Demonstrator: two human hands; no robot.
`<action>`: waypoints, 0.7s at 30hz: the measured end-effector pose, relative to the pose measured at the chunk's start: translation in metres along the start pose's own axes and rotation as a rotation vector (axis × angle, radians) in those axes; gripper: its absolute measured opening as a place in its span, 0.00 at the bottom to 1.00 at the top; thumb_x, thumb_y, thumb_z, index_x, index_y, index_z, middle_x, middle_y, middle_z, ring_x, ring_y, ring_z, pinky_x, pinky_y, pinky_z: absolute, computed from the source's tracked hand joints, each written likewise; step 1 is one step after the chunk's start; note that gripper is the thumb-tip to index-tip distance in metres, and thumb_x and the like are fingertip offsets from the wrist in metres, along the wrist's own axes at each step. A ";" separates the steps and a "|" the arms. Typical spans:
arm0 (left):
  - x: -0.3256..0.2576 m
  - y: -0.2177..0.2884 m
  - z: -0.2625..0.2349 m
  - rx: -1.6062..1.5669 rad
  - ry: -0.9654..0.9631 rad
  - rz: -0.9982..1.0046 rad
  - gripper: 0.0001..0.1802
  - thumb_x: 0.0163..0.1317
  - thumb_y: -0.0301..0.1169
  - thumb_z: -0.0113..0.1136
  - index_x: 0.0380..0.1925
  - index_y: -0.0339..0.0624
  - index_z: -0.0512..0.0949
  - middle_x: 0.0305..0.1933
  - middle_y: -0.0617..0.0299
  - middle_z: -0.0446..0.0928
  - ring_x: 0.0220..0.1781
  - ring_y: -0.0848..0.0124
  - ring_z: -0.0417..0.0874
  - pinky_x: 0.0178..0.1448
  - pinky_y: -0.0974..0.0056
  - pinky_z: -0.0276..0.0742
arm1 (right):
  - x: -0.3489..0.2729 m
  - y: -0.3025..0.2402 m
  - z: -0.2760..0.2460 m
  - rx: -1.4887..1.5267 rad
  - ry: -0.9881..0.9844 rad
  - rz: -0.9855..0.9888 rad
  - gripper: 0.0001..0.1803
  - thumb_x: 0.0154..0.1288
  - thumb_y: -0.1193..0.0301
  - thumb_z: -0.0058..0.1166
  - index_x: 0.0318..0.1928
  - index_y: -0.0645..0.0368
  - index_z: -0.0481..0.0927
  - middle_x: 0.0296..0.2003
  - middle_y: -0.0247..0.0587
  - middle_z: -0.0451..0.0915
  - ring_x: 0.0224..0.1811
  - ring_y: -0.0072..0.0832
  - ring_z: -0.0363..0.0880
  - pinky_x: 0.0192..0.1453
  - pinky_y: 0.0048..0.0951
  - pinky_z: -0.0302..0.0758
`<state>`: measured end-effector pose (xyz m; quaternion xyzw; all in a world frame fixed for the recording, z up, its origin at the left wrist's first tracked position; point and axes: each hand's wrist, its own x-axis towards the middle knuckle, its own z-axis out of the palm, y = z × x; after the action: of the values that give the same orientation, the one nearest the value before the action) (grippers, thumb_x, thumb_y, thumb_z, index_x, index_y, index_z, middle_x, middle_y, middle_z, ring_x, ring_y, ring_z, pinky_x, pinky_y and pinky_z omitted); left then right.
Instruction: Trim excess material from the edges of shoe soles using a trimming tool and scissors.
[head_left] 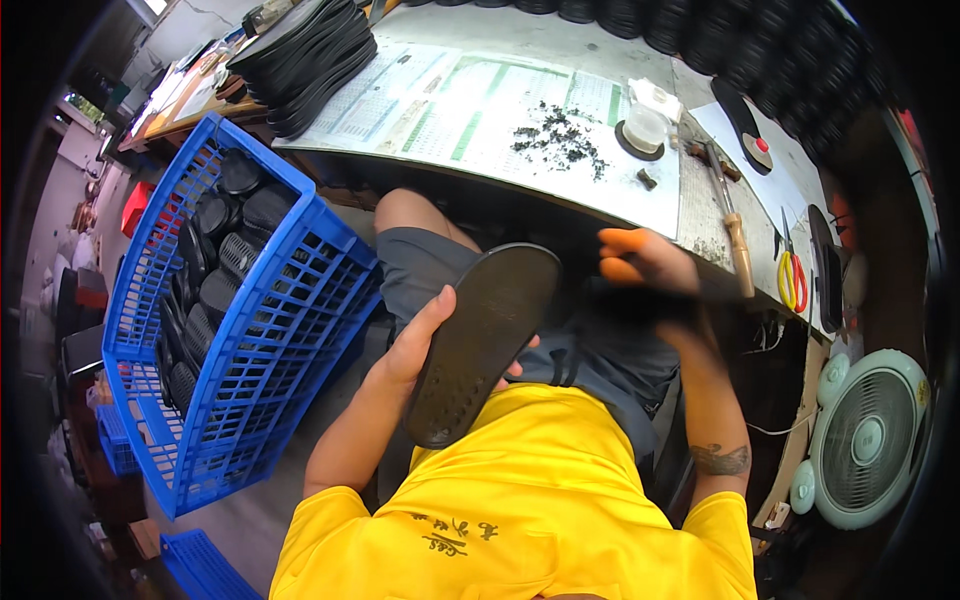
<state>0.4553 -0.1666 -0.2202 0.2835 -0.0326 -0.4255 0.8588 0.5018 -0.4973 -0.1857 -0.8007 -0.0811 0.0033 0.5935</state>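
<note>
In my left hand I grip a dark shoe sole, held upright above my lap, with the thumb on its edge and fingertips showing at its other side. Small raised dots mark its lower end. My right hand is to the right of the sole, near the table edge, with orange covers on two fingers. A blurred dark thing lies across that hand and wrist; its shape is smeared by motion, and the fingers seem curled about it.
A blue plastic basket full of black soles stands at my left. On the table are a stack of black sheets, black scraps, a clear jar, a wooden-handled tool and yellow-red scissors. A fan stands right.
</note>
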 end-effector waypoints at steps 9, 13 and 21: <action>0.001 0.006 -0.004 -0.502 -0.105 -0.104 0.55 0.81 0.74 0.39 0.89 0.39 0.54 0.76 0.21 0.71 0.61 0.37 0.90 0.58 0.40 0.93 | 0.040 -0.012 0.055 0.282 -0.296 0.352 0.20 0.84 0.64 0.62 0.66 0.63 0.87 0.37 0.31 0.88 0.25 0.15 0.81 0.29 0.20 0.74; 0.007 0.007 -0.008 -0.622 -0.165 -0.100 0.55 0.80 0.75 0.38 0.90 0.43 0.54 0.78 0.20 0.70 0.60 0.36 0.91 0.57 0.40 0.94 | 0.057 -0.008 0.055 0.309 -0.327 0.407 0.20 0.85 0.65 0.61 0.67 0.64 0.86 0.36 0.31 0.87 0.25 0.15 0.81 0.27 0.18 0.73; 0.027 0.025 0.003 -0.561 -0.109 -0.176 0.59 0.78 0.79 0.36 0.90 0.41 0.53 0.79 0.20 0.69 0.66 0.35 0.87 0.62 0.36 0.91 | 0.067 -0.007 0.052 0.274 -0.385 0.377 0.18 0.86 0.65 0.61 0.66 0.61 0.89 0.32 0.28 0.86 0.28 0.15 0.78 0.34 0.21 0.76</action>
<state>0.4895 -0.1763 -0.2094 0.0136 0.0648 -0.5054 0.8604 0.5618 -0.4366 -0.1882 -0.6987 -0.0408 0.2759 0.6588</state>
